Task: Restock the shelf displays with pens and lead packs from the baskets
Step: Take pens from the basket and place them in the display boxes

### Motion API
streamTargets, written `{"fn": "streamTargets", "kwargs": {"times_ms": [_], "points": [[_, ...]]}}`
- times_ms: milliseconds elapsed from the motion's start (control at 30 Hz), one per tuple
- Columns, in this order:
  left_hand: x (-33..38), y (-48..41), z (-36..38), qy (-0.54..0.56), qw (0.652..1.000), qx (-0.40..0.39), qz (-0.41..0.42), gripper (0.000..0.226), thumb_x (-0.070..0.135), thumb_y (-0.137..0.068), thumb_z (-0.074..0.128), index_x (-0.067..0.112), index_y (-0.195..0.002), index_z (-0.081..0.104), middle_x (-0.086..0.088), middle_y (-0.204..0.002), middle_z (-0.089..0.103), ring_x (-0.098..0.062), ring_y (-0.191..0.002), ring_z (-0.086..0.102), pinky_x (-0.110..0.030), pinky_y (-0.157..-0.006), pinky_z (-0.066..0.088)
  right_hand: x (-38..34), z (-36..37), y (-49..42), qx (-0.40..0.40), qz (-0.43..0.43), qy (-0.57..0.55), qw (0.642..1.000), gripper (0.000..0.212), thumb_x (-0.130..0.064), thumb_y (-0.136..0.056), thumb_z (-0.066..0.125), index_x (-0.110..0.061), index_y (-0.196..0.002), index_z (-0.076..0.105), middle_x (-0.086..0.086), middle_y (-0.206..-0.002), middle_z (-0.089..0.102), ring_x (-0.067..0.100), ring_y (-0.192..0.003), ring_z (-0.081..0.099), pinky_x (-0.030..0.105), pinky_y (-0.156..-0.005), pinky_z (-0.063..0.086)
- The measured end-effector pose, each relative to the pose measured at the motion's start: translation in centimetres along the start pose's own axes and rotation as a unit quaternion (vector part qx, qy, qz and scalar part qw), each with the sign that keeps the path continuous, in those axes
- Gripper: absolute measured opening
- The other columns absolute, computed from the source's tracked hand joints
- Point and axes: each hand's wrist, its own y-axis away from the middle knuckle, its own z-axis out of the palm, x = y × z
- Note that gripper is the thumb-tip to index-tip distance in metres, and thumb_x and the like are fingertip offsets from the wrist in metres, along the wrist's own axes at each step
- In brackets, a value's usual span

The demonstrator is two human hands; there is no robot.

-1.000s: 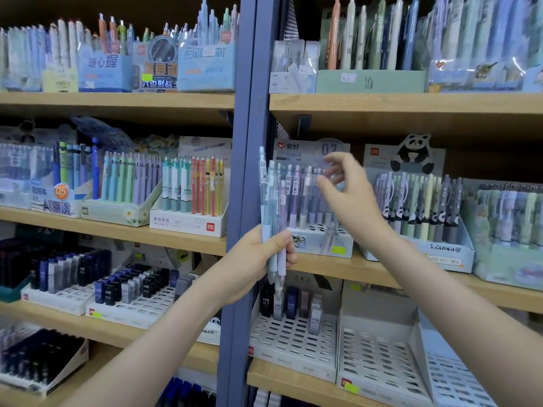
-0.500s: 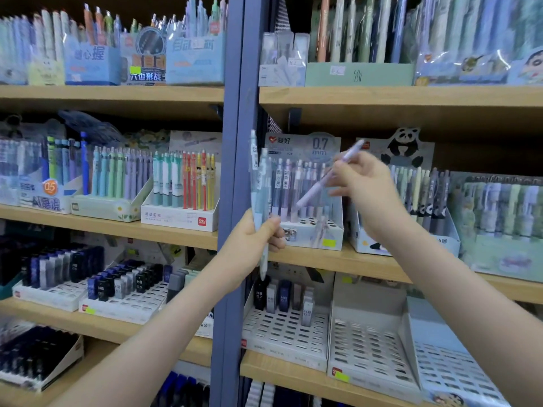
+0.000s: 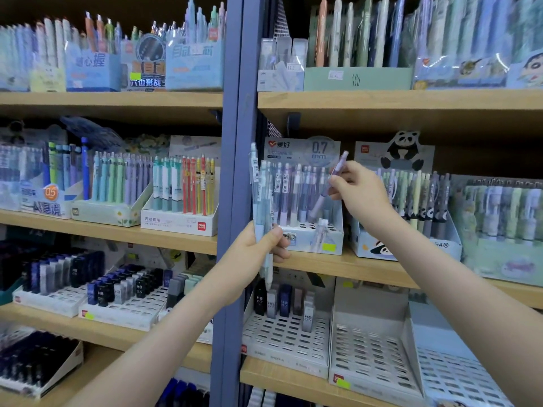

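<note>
My left hand [image 3: 258,251] grips a small bunch of pale blue pens [image 3: 262,198] upright, in front of the blue shelf post. My right hand [image 3: 360,192] pinches a single lilac pen [image 3: 329,186], tilted with its tip pointing down towards the 0.7 mm pen display box [image 3: 311,239] on the middle shelf. That box holds rows of pastel pens, and open holes show at its front right. No basket is in view.
A blue upright post [image 3: 232,201] splits the wooden shelves. A panda pen box [image 3: 408,242] stands right of the 0.7 display. Below are white slotted lead trays [image 3: 286,339], one with a few HB packs, others bare. Left shelves carry more pen boxes [image 3: 179,221] and lead packs.
My right hand pulled back from the display rows with a lilac pen in its fingers and now tips it towards the box. The left hand's bunch looks smaller than before.
</note>
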Motion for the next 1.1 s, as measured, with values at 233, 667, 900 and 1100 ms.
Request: {"fn": "streamTargets", "kwargs": {"times_ms": [233,667,900,1100], "points": [[-0.2,0.2,-0.1,0.026,1.0,-0.006,-0.009,0.017,0.022,-0.1,0.045,0.007,-0.098,0.053,0.0,-0.084,0.062,-0.006,-0.072,0.065,-0.019,-0.069,0.052,0.6,1.0,0.1,-0.04,-0.033,0.059,0.997,0.047,-0.01,-0.096,0.052,-0.02,-0.138,0.032,0.003,-0.095,0.065,0.018,-0.082,0.067,0.034,-0.076,0.053],[0.2,0.7,0.0,-0.023,0.999,0.004,0.034,0.017,0.025,-0.101,0.043,0.011,-0.097,0.051,0.004,-0.083,0.061,-0.005,-0.075,0.064,-0.021,-0.075,0.054,0.7,1.5,-1.4,-0.054,-0.111,0.099,0.987,0.056,-0.001,-0.09,0.059,-0.028,-0.137,0.043,-0.003,-0.105,0.052,0.01,-0.097,0.051,0.022,-0.081,0.039],[0.1,0.8,-0.3,-0.014,1.0,-0.003,0.023,0.017,0.024,-0.101,0.044,0.01,-0.096,0.052,0.001,-0.084,0.06,-0.005,-0.074,0.064,-0.02,-0.075,0.054,1.2,2.1,-1.8,-0.055,-0.098,0.245,0.963,0.06,-0.012,-0.09,0.06,-0.03,-0.142,0.037,0.004,-0.128,0.043,0.024,-0.121,0.035,0.041,-0.1,0.029],[0.1,0.8,-0.5,0.006,1.0,-0.022,-0.008,0.023,0.028,-0.1,0.044,0.007,-0.096,0.054,-0.001,-0.082,0.064,-0.006,-0.074,0.065,-0.015,-0.065,0.049,0.7,1.9,-0.9,-0.027,-0.089,0.267,0.959,0.062,-0.016,-0.09,0.059,-0.033,-0.144,0.033,0.004,-0.141,0.028,0.022,-0.13,0.021,0.038,-0.103,0.019]]}}
